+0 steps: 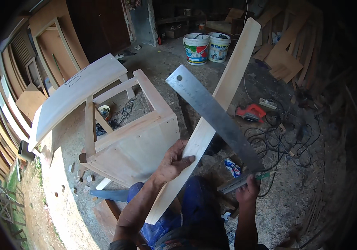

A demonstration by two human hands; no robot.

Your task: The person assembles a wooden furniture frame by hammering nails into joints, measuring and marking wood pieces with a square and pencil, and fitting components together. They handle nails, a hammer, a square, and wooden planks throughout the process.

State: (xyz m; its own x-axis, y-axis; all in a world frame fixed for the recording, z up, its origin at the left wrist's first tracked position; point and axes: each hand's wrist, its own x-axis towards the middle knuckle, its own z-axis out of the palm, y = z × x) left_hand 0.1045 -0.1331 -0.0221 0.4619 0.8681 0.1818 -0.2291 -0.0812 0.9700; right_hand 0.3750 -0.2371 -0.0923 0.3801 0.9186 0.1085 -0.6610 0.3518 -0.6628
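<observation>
My left hand (173,162) is wrapped around the edge of a long pale wooden board (199,139), thumb on its face. The board slants up and away from my lap to the upper right. In my right hand (247,190) is a carpenter's square (218,121), gripped near its corner. Its broad metal blade crosses over the board, the far end reaching left past it. The stock (233,183) points left, toward my knee. A small green part (263,176) shows by my right thumb; what it belongs to is unclear. Whether the blade touches the board I cannot tell.
An open wooden frame (134,131) stands front left, beside a table-like panel (78,89). A red power tool (250,113) and tangled black cables (287,139) lie right. Two buckets (196,50) stand behind. A saw blade (109,195) lies near my left leg.
</observation>
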